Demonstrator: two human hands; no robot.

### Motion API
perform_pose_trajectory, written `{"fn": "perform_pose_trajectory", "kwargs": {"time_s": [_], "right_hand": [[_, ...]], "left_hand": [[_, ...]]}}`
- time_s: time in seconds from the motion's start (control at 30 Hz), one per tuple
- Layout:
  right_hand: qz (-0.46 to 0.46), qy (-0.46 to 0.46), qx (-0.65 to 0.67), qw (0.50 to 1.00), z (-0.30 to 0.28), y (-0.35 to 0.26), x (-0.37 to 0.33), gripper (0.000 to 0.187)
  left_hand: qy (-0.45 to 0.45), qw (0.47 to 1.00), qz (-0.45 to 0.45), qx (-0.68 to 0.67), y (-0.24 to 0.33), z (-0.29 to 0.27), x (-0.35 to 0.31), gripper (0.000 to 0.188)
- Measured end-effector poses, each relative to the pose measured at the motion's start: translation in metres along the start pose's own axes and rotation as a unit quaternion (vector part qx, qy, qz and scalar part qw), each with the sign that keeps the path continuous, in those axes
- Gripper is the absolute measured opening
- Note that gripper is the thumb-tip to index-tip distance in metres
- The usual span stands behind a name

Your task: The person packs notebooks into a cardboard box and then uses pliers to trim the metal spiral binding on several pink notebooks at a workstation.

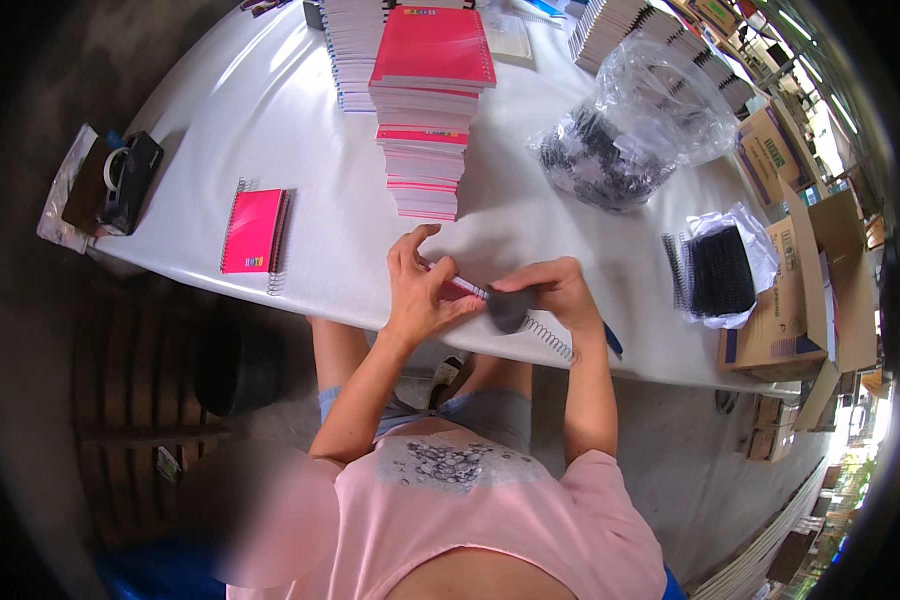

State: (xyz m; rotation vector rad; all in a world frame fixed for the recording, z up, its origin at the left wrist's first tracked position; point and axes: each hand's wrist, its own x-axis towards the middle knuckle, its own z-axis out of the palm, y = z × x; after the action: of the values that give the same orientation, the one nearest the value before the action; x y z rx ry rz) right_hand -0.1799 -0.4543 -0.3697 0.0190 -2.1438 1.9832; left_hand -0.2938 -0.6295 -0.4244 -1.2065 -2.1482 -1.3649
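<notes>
At the table's near edge, my left hand [422, 285] pinches a small notebook [467, 288] turned edge-on, its white page edges showing. Close beside it, my right hand [550, 287] is closed on a dark grey rounded thing [510, 310], smeared by motion, so its kind is unclear. That dark thing touches or covers the notebook's end. A thin spiral binding coil [550, 338] runs out from beneath it toward my right wrist. Further left lies a red spiral notebook [253, 231] with loose coils around it. Beyond my hands rises a tall stack of red notebooks [433, 50].
On the right are a clear plastic bag of dark coils [610, 160], a bundle of black coils [722, 272] on white paper and an open cardboard box [785, 300]. A blue pen-like thing [613, 340] lies by my right wrist. A black device [132, 183] stands far left.
</notes>
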Motion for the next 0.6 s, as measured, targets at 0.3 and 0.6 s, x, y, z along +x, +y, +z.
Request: {"fn": "perform_pose_trajectory", "kwargs": {"time_s": [0.3,0.6], "right_hand": [[0.06,0.041,-0.168,0.983,-0.012,0.007,0.017,0.032],[0.095,0.086,-0.277,0.952,-0.015,0.008,0.018,0.025]], "left_hand": [[-0.02,0.994,-0.017,-0.108,-0.013,0.002,0.014,0.063],[-0.031,0.969,-0.086,-0.227,-0.031,0.009,0.001,0.059]]}}
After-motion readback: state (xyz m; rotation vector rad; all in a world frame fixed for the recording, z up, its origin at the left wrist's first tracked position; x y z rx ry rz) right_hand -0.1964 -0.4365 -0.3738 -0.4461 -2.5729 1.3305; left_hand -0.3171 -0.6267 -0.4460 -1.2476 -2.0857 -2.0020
